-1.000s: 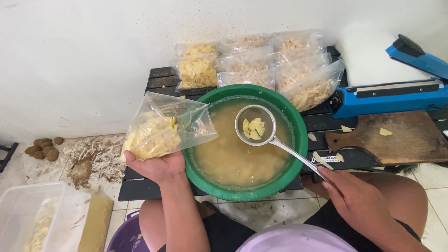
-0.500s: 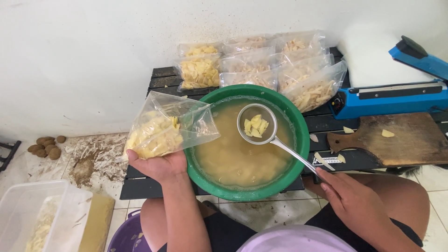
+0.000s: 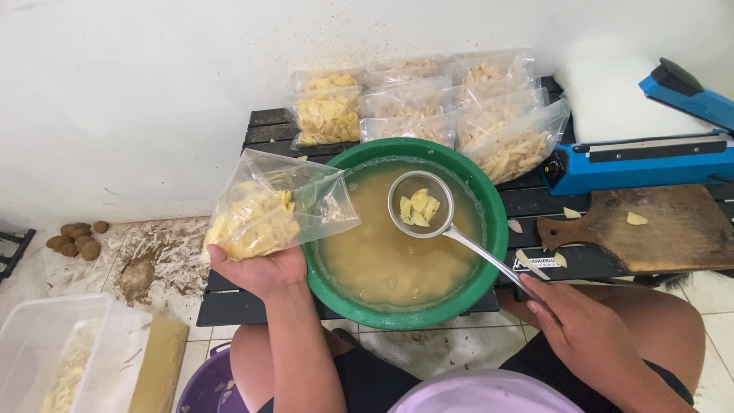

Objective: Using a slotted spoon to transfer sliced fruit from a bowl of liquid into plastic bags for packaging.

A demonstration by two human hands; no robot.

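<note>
Several pale yellow pieces lie in the round bowl of a metal strainer ladle (image 3: 420,205), which hangs over the cloudy liquid in the green basin (image 3: 489,252). The ladle's long axis runs from its bowl, toward 10 o'clock, down its thin handle toward 4 o'clock, where the right hand (image 3: 585,329) closes around the handle end. So the bowl points away from this hand, up and to the left.

The clear plastic bag (image 3: 279,210) lies at 9 o'clock from the ladle bowl, just beside the basin rim. The left hand (image 3: 260,268) grips it from below, fingers closed on its lower part. The bag is partly full of the same yellow pieces; its open mouth is turned toward 3 o'clock, facing the ladle, and seems to overlap the rim. The left hand is the nearer one to the bag, the right to the ladle.

The basin stands on a dark slatted table (image 3: 229,310). At 12 o'clock several filled bags (image 3: 428,107) lean on the white wall. At 3 o'clock are a blue sealing machine (image 3: 642,157) and a wooden cutting board (image 3: 650,233).
</note>
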